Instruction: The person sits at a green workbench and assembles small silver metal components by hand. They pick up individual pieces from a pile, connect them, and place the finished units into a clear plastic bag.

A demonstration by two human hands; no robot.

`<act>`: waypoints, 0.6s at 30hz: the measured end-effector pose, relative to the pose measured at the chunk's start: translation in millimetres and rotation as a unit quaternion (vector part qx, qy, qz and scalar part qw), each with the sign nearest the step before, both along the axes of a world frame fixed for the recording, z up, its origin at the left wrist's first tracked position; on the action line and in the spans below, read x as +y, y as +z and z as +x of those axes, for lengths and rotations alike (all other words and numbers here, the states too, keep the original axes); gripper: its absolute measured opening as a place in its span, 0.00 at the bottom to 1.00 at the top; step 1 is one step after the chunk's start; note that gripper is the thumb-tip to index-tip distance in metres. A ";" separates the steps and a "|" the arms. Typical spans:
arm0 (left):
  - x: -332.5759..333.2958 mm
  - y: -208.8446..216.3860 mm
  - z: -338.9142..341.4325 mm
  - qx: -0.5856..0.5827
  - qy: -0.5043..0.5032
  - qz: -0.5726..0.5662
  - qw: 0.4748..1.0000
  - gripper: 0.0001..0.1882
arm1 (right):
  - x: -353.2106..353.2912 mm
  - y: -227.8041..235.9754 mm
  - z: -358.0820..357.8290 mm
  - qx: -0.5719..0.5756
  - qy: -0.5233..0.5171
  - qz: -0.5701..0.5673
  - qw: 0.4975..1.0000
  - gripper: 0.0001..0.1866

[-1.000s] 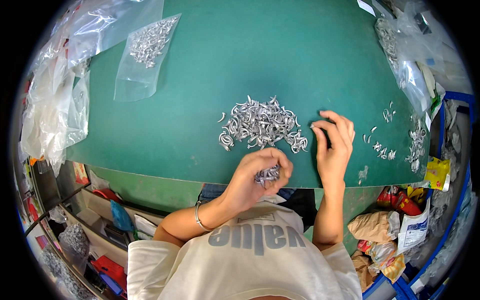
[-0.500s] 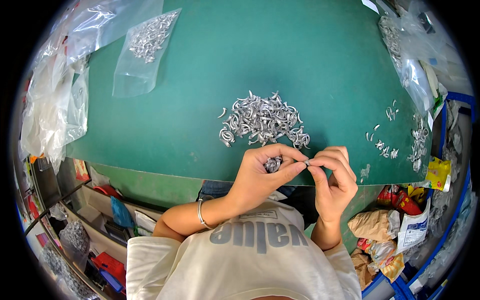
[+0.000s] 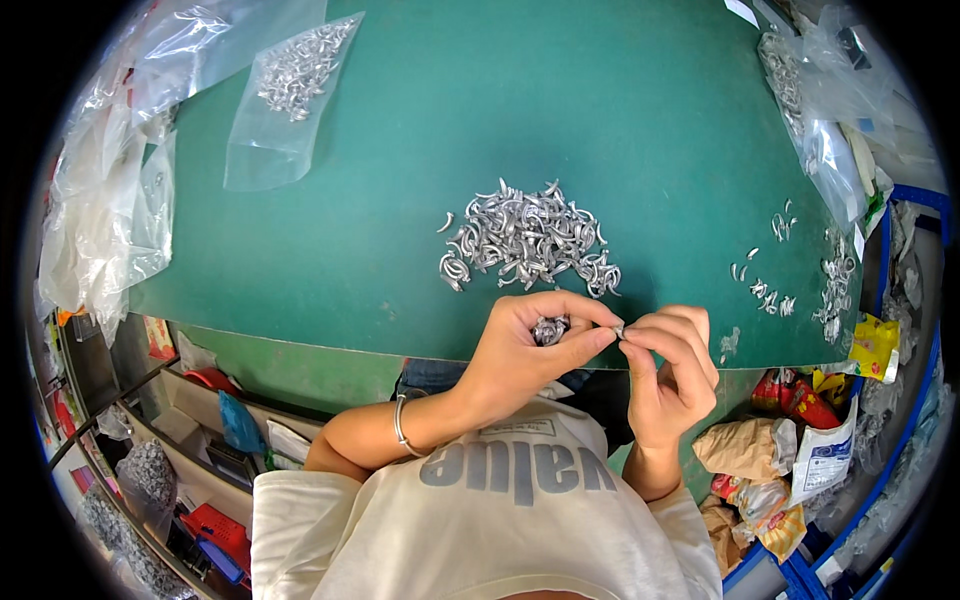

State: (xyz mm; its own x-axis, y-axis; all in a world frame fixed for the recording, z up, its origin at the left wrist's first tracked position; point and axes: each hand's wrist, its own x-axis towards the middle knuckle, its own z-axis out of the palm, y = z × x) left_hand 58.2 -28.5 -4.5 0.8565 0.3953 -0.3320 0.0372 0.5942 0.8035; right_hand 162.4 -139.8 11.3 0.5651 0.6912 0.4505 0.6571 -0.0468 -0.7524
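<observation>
Green table [image 3: 420, 90]: central pile of curved metal pieces [image 3: 525, 235], apparently plenty left; some already in clear bag [image 3: 265, 155], far left. Clutched in left hand [image 3: 505, 350], handful [image 3: 550, 330]; pinched between it and right hand [image 3: 670, 375], tiny piece [image 3: 618, 331].

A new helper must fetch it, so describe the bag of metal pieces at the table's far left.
Start at the big green table and go to its far left. Just right of the crumpled clear plastic lies a narrow, slanted clear bag. Unlike that plastic, it lies flat, with small silvery pieces clustered in its upper part and green showing through below.
</observation>
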 end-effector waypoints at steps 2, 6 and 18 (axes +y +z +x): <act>0.3 1.8 0.2 -0.010 -0.003 0.007 1.000 0.05 | 0.9 3.4 -1.1 -0.010 -0.011 0.006 1.000 0.09; 3.2 11.0 -1.9 -0.022 -0.020 0.011 0.999 0.07 | -1.2 11.3 -4.4 -0.118 -0.038 -0.020 0.992 0.10; 3.2 4.8 -0.6 -0.060 -0.054 -0.045 0.996 0.06 | -7.3 14.6 -5.7 -0.097 -0.028 0.013 0.995 0.13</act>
